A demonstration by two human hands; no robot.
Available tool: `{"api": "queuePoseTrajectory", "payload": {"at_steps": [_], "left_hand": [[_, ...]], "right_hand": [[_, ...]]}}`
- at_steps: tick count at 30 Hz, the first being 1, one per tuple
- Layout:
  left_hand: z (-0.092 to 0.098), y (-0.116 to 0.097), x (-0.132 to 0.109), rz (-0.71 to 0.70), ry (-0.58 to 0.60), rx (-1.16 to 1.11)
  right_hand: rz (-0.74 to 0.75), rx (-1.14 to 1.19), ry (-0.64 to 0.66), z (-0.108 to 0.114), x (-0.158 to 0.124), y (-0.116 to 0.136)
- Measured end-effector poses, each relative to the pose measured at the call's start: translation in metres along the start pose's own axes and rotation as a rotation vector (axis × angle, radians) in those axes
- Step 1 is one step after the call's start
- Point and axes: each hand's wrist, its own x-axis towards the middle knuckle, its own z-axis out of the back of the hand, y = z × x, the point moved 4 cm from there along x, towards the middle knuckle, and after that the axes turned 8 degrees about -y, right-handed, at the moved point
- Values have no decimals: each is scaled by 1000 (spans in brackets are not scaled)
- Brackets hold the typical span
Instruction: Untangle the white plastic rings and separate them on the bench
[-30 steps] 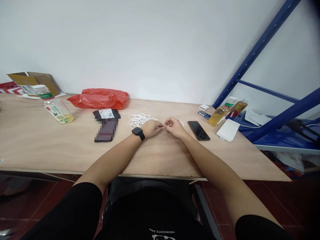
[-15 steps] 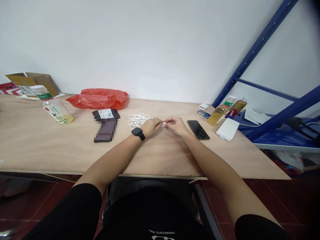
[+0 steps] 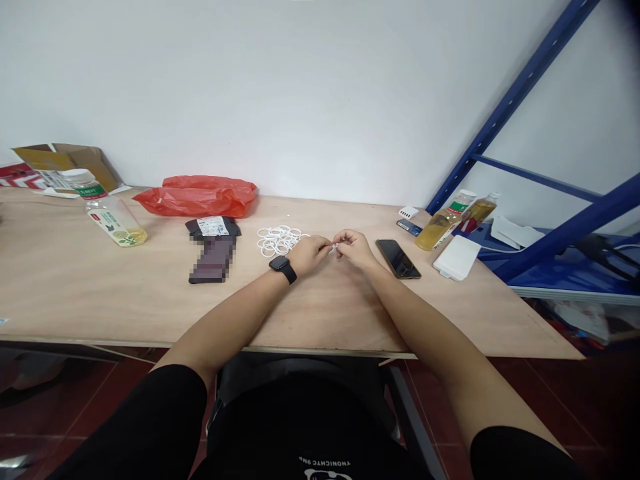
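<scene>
In the head view, the fingers of the left hand are curled in and pinch one end of a small white piece. The fingers of the right hand close on its other end, so the two hands meet fingertip to fingertip. The piece is held just above the table, near its middle; it is too small to tell its shape. A black watch sits on the left wrist. Just behind the left hand lies a pile of white rings, spread flat on the wood. A dark pouch lies left of the pile, with a red plastic bag behind it against the wall. A dark phone lies just right of the right hand, and a white power bank beyond it.
</scene>
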Motion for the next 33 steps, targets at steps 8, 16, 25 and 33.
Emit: {"api": "queuePoseTrajectory", "payload": {"at_steps": [8,16,25,33], "left_hand": [[14,32,3,176,-122,8],[32,51,-1,-8,182,281],[25,40,-1,-56,254,407],[32,28,2,-61,128,300]], "right_hand": [[-57,-87,-162,22,10,-10],[1,-694,-271,58,25,-31],[403,-721,-103,19,1,1],[477,-577,125,-21,-19,12]]}}
